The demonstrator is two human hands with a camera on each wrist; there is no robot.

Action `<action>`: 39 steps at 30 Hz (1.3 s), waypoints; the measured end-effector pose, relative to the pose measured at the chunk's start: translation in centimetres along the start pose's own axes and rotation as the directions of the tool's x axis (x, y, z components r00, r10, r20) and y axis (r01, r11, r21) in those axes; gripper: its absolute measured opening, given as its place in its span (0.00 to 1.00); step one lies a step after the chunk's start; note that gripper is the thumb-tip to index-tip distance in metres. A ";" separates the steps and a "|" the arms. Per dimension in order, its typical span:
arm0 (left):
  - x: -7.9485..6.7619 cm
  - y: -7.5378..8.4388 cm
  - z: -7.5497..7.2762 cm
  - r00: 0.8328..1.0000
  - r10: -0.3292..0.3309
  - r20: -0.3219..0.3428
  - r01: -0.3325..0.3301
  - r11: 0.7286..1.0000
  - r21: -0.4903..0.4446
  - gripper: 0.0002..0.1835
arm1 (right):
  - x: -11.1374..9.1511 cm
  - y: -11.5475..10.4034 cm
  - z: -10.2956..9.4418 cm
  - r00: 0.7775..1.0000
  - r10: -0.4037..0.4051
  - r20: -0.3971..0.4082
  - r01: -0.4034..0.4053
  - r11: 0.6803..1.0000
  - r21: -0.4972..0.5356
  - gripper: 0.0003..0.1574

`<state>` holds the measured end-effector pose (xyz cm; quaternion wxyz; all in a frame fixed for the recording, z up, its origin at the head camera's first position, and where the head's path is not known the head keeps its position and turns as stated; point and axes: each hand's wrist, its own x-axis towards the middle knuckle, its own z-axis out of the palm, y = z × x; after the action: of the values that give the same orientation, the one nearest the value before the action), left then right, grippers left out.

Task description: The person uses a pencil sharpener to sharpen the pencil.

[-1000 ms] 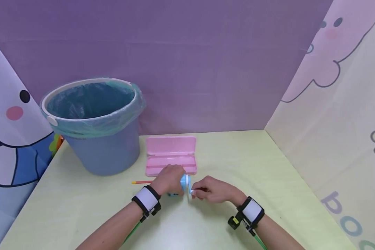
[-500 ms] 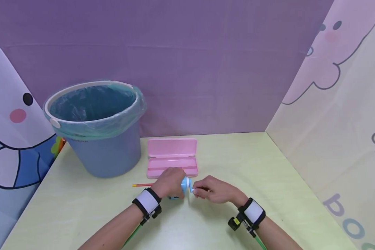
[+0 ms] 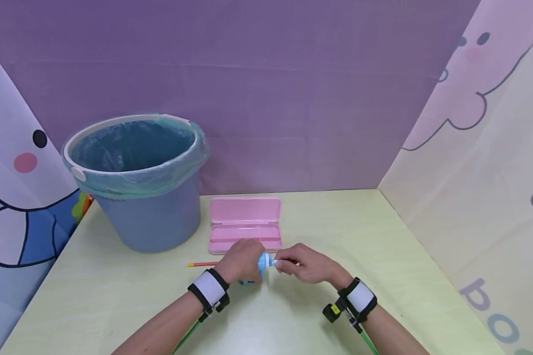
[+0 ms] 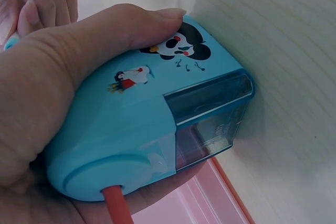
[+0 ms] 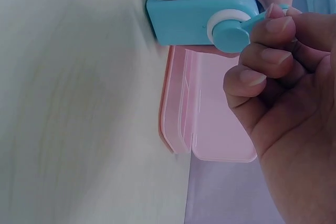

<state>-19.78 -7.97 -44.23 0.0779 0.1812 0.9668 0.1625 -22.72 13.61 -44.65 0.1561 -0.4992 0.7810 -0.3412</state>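
Note:
A light-blue crank pencil sharpener [image 4: 126, 121] with cartoon stickers and a see-through shavings drawer [image 4: 210, 121] stands on the table. My left hand [image 3: 245, 259] grips its body, thumb across the stickered face and fingers round the other side. A red pencil [image 3: 202, 264] with a yellow end sticks out of the sharpener's left side, its other end hidden in the hole. On the right side, the blue crank [image 5: 233, 35] turns on a white collar. My right hand [image 3: 308, 265] pinches the crank's knob between thumb and fingers, covering most of it.
Just behind the hands, an open pink pencil case [image 3: 245, 210] lies with its lid tipped back. A blue bin [image 3: 153, 217] lined with a plastic bag stands at the back left. A purple wall backs the table, and a patterned sheet rises on each side.
My right hand has risen slightly, and the crank has turned from pointing down to level with the sharpener's middle. The left hand keeps its hold on the sharpener; the view has tilted a little.

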 end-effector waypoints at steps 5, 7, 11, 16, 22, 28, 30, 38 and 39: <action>0.1 0.0 0.1 1.000 -0.001 0.001 0.001 1.000 -0.007 0.20 | 0.4 0.0 -0.4 1.000 0.026 -0.006 -0.026 1.000 0.002 0.15; 0.1 -0.1 0.1 1.000 -0.002 0.002 0.002 1.000 -0.009 0.20 | 0.5 0.0 -0.5 1.000 0.028 -0.006 -0.028 1.000 0.001 0.15; 0.2 -0.2 0.2 1.000 -0.002 0.001 0.002 1.000 -0.003 0.20 | 0.7 0.3 -0.6 0.999 0.044 -0.017 -0.044 0.999 0.004 0.16; 0.1 -0.1 0.2 1.000 -0.004 0.004 0.004 1.000 -0.007 0.21 | 0.9 0.6 -0.9 0.997 0.073 -0.033 -0.073 0.997 0.001 0.16; 0.1 -0.1 0.1 1.000 -0.004 0.002 0.004 1.000 -0.016 0.21 | 1.2 0.8 -1.1 0.996 0.079 -0.039 -0.079 0.997 0.011 0.15; 0.0 -0.2 0.0 1.000 0.006 0.000 -0.006 1.000 -0.009 0.21 | 1.5 1.1 -1.1 0.997 0.062 -0.055 -0.061 0.998 0.016 0.16; 0.0 -0.2 0.0 1.000 0.012 0.004 -0.012 1.000 -0.004 0.21 | 1.6 1.2 -1.1 0.996 0.060 -0.060 -0.059 0.998 0.024 0.16; -0.2 -0.2 -0.1 1.000 0.018 0.016 -0.018 1.000 -0.003 0.20 | 1.8 1.6 -1.0 0.997 0.044 -0.069 -0.042 0.999 0.029 0.16; -0.3 -0.2 -0.1 1.000 0.021 0.014 -0.021 1.000 0.003 0.20 | 1.8 1.7 -1.0 0.997 0.040 -0.073 -0.038 0.999 0.024 0.16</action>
<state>-19.60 -8.30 -44.23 0.0828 0.1928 0.9644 0.1607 -25.25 12.81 -44.91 0.1397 -0.4692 0.7919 -0.3651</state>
